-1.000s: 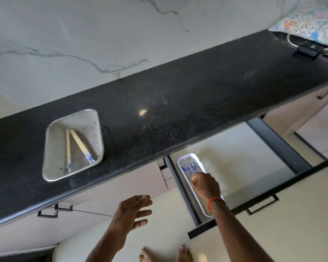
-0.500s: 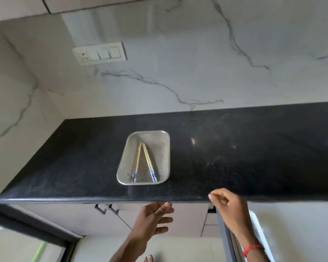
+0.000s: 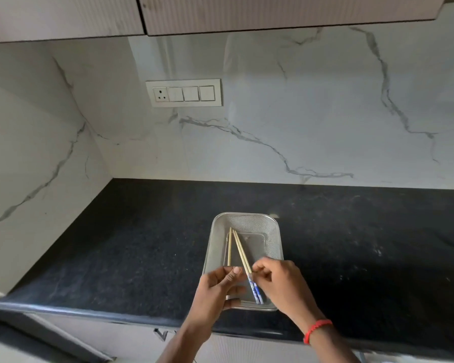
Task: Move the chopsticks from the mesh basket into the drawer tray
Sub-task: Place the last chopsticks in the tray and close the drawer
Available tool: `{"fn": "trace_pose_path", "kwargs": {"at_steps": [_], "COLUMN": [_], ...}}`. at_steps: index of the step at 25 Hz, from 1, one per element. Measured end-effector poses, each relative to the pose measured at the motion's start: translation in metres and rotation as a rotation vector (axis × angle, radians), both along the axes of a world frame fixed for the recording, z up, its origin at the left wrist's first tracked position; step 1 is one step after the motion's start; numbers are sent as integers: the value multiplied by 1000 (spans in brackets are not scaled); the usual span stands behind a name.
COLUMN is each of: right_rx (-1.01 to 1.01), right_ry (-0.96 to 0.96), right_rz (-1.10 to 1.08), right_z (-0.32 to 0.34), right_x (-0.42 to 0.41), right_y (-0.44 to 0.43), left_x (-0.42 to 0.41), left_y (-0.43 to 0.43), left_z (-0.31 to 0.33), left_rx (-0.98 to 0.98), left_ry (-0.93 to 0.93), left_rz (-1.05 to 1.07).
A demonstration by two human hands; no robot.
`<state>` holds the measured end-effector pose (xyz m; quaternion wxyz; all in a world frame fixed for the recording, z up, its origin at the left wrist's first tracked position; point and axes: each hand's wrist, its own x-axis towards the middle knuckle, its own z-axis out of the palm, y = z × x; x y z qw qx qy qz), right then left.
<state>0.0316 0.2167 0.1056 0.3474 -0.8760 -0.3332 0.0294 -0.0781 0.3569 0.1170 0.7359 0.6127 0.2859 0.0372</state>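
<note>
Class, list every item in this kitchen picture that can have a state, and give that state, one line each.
mesh basket: on the black counter, holding chopsticks.
chopsticks: in the basket, tips leaning together, not yet lifted out.
left hand: over the basket's near end; grip unclear.
right hand: fingers pinching at the chopsticks; hold unclear.
counter: bearing the basket.
upper cabinet: closed.

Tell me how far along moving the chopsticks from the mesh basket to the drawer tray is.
Done: cannot tell, the drawer tray is out of view. In hand: both hands, left hand and right hand, reach into the rectangular metal mesh basket at the wooden chopsticks with blue patterned ends. Left: about three chopsticks remain inside; none is clearly lifted.
</note>
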Motion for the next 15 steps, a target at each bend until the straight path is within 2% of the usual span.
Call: {"fn": "trace_pose_path", "kwargs": {"at_steps": [3, 6, 9, 11, 12, 13, 15], "right_rx": [-374, -403, -510, -441, -311, -145, 329], "right_ry": [-146, 44, 0, 11, 23, 61, 270], "right_rz": [158, 183, 267, 298, 283, 236, 25], "right_z": [-22, -39, -54, -55, -57, -51, -31], "right_x": [5, 7, 11, 14, 17, 20, 30], "right_y": [44, 71, 81, 80, 78, 77, 78], "left_x": [15, 24, 32, 37, 41, 45, 52], "left_y": [36, 66, 85, 92, 93, 95, 96], "left_z": [-3, -8, -18, -25, -28, -32, -36], "left_rx": [-22, -22, -33, -22, 17, 91, 317], "left_ry": [-43, -59, -64, -75, -87, -106, -154], "left_rz": [46, 69, 98, 114, 121, 129, 92]}}
